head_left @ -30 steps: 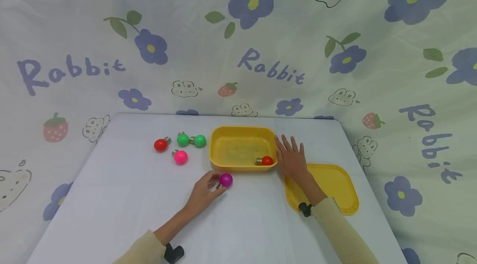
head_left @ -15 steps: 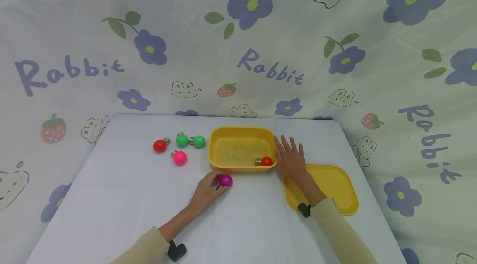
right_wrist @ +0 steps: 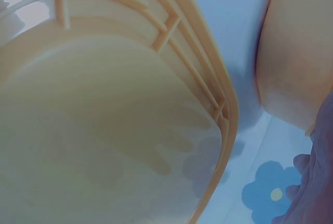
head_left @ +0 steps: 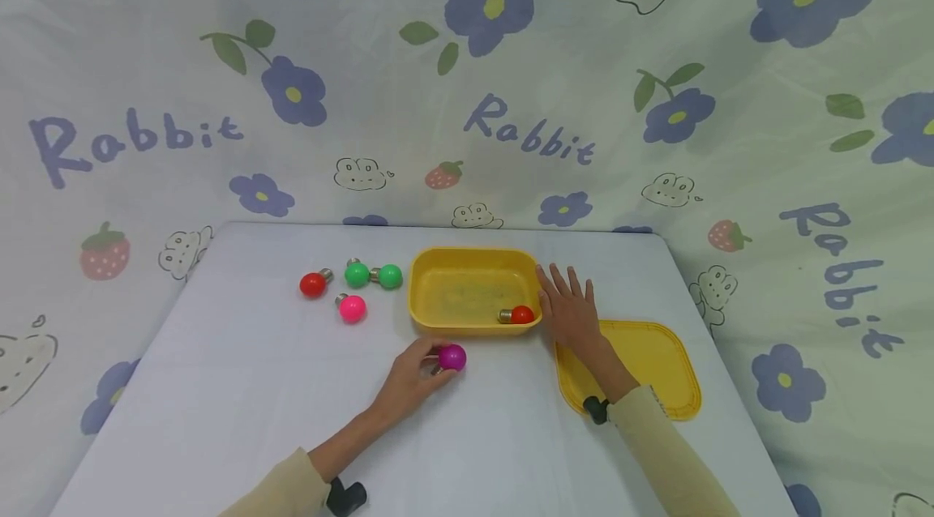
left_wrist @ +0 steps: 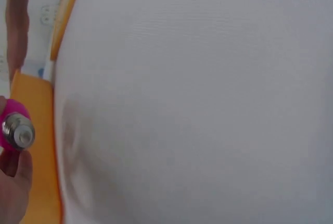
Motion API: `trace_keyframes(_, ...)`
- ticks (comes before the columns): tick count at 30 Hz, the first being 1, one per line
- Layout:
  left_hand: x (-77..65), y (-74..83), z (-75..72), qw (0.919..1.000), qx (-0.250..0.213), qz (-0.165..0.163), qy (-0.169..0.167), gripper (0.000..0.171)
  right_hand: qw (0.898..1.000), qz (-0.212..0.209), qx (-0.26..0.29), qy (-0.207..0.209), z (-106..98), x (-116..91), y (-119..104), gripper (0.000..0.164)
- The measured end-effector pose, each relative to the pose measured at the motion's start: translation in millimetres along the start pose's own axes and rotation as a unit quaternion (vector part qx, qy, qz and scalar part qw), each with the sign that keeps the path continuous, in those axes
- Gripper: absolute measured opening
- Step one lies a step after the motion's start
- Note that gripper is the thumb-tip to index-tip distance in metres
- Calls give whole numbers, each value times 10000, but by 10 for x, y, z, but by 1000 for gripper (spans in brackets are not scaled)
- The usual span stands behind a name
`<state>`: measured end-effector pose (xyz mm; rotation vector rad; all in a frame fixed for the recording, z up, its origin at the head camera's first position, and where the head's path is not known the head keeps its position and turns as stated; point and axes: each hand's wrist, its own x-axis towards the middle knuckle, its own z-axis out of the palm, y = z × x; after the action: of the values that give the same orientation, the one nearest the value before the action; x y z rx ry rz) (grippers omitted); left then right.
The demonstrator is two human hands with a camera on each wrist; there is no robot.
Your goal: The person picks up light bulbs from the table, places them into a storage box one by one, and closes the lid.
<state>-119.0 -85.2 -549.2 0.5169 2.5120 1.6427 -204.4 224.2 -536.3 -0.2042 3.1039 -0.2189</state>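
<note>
My left hand point(head_left: 407, 381) pinches a purple light bulb point(head_left: 452, 357) between thumb and fingers, just in front of a yellow plastic box point(head_left: 467, 331). In the left wrist view the bulb's metal screw base point(left_wrist: 18, 131) faces the camera. My right hand point(head_left: 571, 313) has its fingers spread and touches the box's right end. One red bulb point(head_left: 522, 314) lies inside the box, at its front right corner. Only a strip of the right hand point(right_wrist: 315, 182) shows at the edge of the right wrist view.
Left of the box lie a red bulb point(head_left: 314, 284), a pink bulb point(head_left: 353, 309), a green bulb point(head_left: 357, 275) and another green bulb point(head_left: 390, 276). A yellow lid point(head_left: 660, 371) lies on the white table point(head_left: 511, 436) under the right forearm. A patterned curtain point(head_left: 409, 120) hangs behind.
My left hand has shifted slightly right and nearer the front with the purple bulb. The right hand stays at the box's end, and the other bulbs keep their places.
</note>
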Motion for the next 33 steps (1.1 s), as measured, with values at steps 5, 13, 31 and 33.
trace_keyframes(5, 55, 157, -19, 9993, -51, 382, -21, 47, 10000, -8, -15, -26, -8, 1, -2, 57)
trace_keyframes(13, 223, 324, -87, 9966, 71, 826, 29, 46, 10000, -35, 22, -15, -18, 4, -21, 58)
trace_keyframes(31, 839, 434, -12, 9952, 450, 838, -245, 48, 10000, -62, 70, 13, -28, -10, 5, 57)
trace_keyframes(33, 890, 423, 9, 9950, 492, 810, -325, 47, 9999, -62, 87, 23, -21, -6, -1, 57)
